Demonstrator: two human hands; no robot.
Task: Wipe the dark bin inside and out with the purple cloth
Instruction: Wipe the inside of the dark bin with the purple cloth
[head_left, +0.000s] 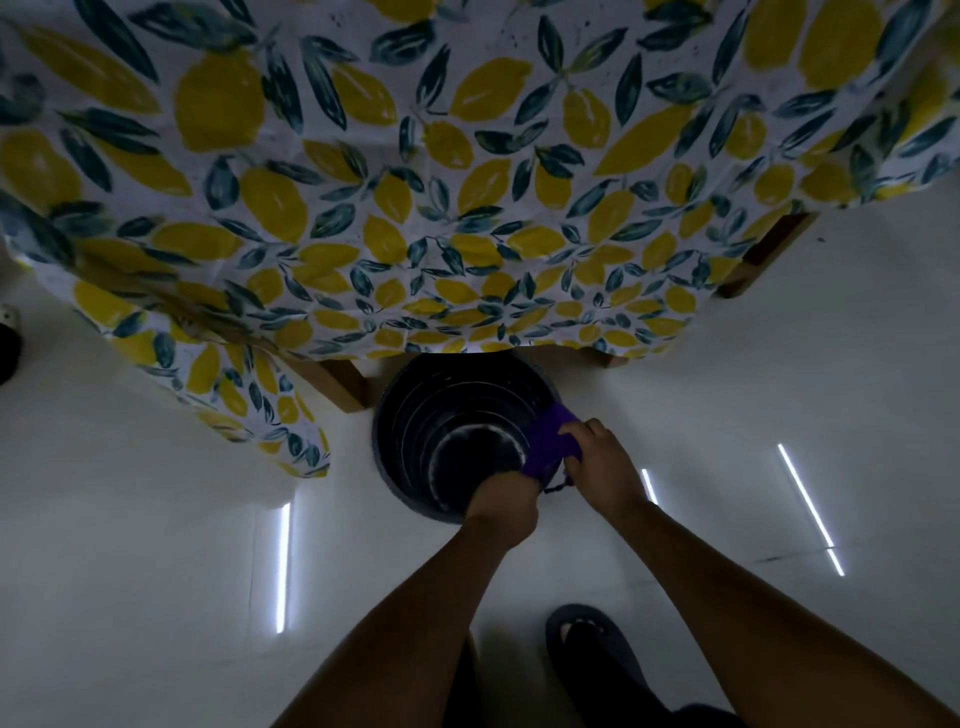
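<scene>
Dark bin (457, 436) upright on the pale floor (727, 389), mouth open to the camera, tucked just at the hanging edge of a lemon-print tablecloth (415, 208) draped over a wooden-legged surface. Standing that way, likely so both the inner wall and the rim can be reached from above.

Purple cloth (553, 441) laid over the rim on the near right side, part inside, part outside. Right hand (605, 467) pressed on the cloth from the outside, fingers curled down and clamped on it, seemingly to pin the fabric against the wall. Left hand (501, 506) at the near rim beside the cloth, wrist bent over the edge; fingers hidden below the rim, so impossible to say whether closed on the cloth, on the rim, or on nothing. Probably steadying the bin against the push of the wiping.

Pale ring of residue visible at the bottom, so inside work apparently unfinished. Foot in a dark sandal (592, 654) planted close behind, well short of the bin.
</scene>
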